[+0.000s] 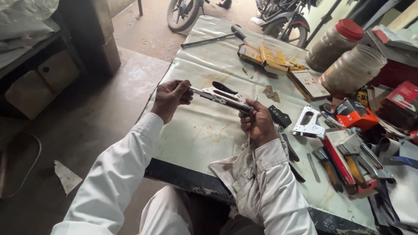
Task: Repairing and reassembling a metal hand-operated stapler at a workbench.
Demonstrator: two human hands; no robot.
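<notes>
Head view, both hands grip staple gun, long axis left-right

— Where are we, then?

— In a small repair workshop open to the street, we'd say. Our bench wears a stained plastic sheet, and a hammer, yellow boxes and loose metal parts lie scattered over it.

— Anything more?

— We see two big jars beside cartons and hand tools, a bare concrete floor, and motorbikes parked just past the bench.
</notes>
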